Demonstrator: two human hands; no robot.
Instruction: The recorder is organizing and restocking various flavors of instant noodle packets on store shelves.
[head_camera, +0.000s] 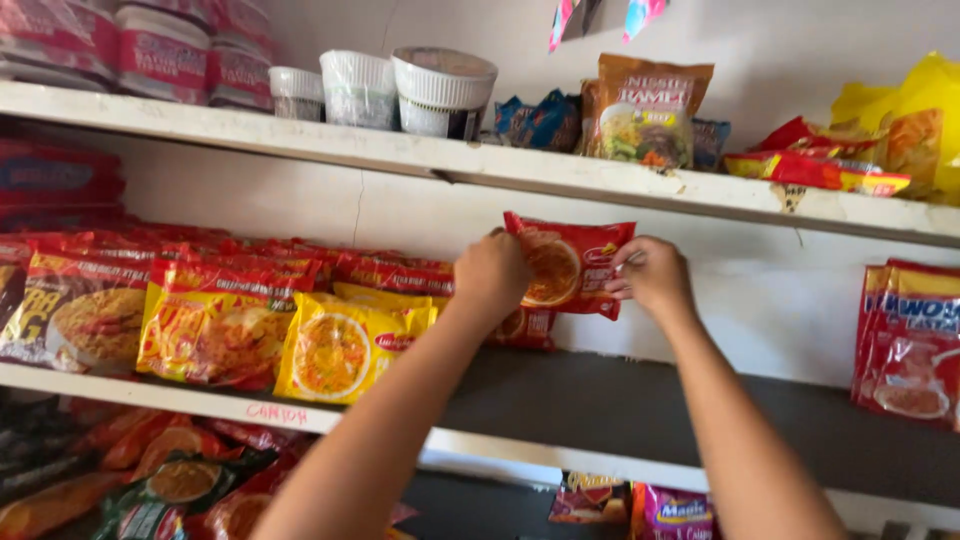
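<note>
- White shelves run across a pale wall in front of you, with a dark middle shelf board bare under your arms.
- Your left hand is closed on the left edge of a red noodle packet, fingers curled over it and knuckles toward you.
- Your right hand pinches the same packet at its right edge, fingertips on the wrapper.
- That red noodle packet is held upright between both hands, above the middle shelf and close to the back wall, its printed face toward you.
- Just below it and behind your left wrist stands another red packet, resting on the shelf at the end of a row.
- To your left, yellow noodle packets lean in a row on the same shelf, with red ones stacked behind them.
- Far right on that shelf, a stack of red sachets stands well apart from your hands.
- On the top shelf you have white cup containers and an orange-brown noodle pack above your hands.
- Below, the lower shelf holds more packets in dark and orange wrappers.
</note>
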